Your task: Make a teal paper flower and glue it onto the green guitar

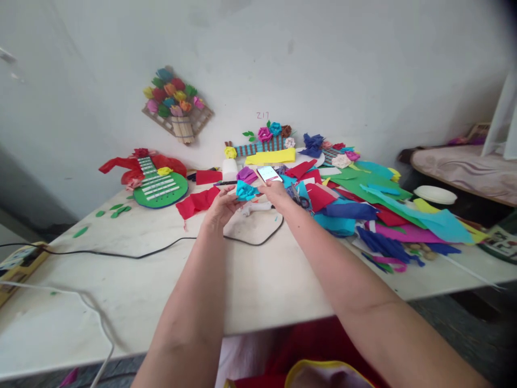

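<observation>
My left hand [222, 207] and my right hand [277, 192] meet over the far middle of the white table [250, 280]. Between them is a small turquoise paper flower [245, 191], pinched by the fingers of both hands. Just below the hands lies a white glue gun [255, 207] with a black cable [161, 249] running left. A phone [269, 173] with a lit screen stands right behind my right hand. A purple paper flower [246, 174] sits just behind the turquoise one.
A heap of coloured paper sheets [363, 207] covers the table's right side. A green paper guitar [160, 188] and red paper [197, 202] lie at left. A flower basket craft [177, 105] hangs on the wall. White plates [435, 194] and a bed [468, 167] are at right.
</observation>
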`<state>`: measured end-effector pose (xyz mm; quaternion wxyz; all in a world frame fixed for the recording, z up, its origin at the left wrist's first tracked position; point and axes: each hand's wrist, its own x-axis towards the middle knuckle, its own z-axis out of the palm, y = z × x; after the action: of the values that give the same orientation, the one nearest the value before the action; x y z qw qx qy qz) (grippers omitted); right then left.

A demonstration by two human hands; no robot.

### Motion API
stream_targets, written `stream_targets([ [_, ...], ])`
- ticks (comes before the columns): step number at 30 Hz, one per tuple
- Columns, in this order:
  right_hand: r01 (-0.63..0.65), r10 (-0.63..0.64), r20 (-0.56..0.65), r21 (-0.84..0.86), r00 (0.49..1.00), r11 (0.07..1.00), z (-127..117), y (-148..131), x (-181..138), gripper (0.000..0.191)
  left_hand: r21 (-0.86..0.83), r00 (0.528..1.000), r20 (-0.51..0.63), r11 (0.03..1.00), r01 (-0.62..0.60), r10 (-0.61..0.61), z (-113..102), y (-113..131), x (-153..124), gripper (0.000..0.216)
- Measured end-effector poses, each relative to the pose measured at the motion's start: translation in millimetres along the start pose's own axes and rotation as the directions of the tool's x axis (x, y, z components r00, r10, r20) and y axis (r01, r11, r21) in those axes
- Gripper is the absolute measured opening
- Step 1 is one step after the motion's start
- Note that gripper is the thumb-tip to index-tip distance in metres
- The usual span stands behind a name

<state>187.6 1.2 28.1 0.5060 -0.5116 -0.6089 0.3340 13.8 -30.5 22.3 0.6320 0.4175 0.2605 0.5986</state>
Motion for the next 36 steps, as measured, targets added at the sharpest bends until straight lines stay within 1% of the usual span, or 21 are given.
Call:
stream_targets([
  [2, 0.028, -0.028, -0.002, -0.040, 1.000, 0.999, -1.2, -1.6, -1.0, 0.014, 0.005, 0.999, 0.040, 1.000, 0.021, -0.021, 1.1, 3.8, -3.1, 0.033],
  [4, 0.040, -0.041, -0.012, -0.090, 0.999, 0.995, -2.2, -5.1, -3.6, 0.016, 0.009, 0.997, 0.053, 0.999, 0.047, -0.047, 1.9, 6.9, -4.8, 0.032],
  [6, 0.049, -0.050, -0.007, -0.143, 0.999, 0.989, -2.8, -8.8, -6.3, 0.017, 0.041, 0.997, 0.030, 0.996, 0.075, -0.076, 1.8, 7.7, -4.2, 0.034],
  [10, 0.083, -0.072, 0.053, -0.232, 0.996, 0.969, -2.3, -14.3, -10.1, 0.015, 0.156, 0.992, -0.058, 0.981, 0.116, -0.108, -0.4, 3.3, 0.7, 0.040],
  [16, 0.155, -0.126, 0.103, -0.373, 0.987, 0.915, -0.7, -20.0, -15.9, 0.020, 0.319, 0.995, -0.024, 0.943, 0.098, -0.095, -1.5, -0.8, 2.0, 0.040],
  [20, 0.237, -0.208, 0.115, -0.448, 0.971, 0.862, 0.5, -24.1, -19.3, 0.024, 0.366, 0.993, -0.037, 0.924, 0.114, -0.108, -0.7, -2.7, 2.4, 0.030],
  [23, 0.248, -0.218, 0.118, -0.488, 0.969, 0.837, 2.5, -25.4, -20.6, 0.026, 0.361, 0.994, -0.016, 0.927, 0.105, -0.106, -0.8, -5.3, 3.4, 0.019],
  [27, 0.256, -0.222, 0.127, -0.501, 0.967, 0.827, 6.0, -24.3, -21.0, 0.027, 0.345, 0.994, -0.007, 0.933, 0.103, -0.108, 0.3, -6.7, 2.8, 0.016],
  [30, 0.245, -0.213, 0.121, -0.476, 0.970, 0.845, 6.5, -23.4, -21.3, 0.027, 0.338, 0.995, -0.001, 0.936, 0.096, -0.101, 1.2, -6.1, 1.9, 0.015],
  [33, 0.259, -0.228, 0.125, -0.391, 0.966, 0.883, 3.6, -24.2, -21.7, 0.033, 0.314, 0.999, -0.010, 0.948, 0.052, -0.052, 0.3, -4.8, 1.9, 0.013],
  [36, 0.274, -0.239, 0.157, -0.262, 0.958, 0.925, -1.5, -26.8, -21.4, 0.046, 0.289, 1.000, -0.028, 0.957, -0.003, 0.011, -2.2, -2.6, 2.3, 0.010],
])
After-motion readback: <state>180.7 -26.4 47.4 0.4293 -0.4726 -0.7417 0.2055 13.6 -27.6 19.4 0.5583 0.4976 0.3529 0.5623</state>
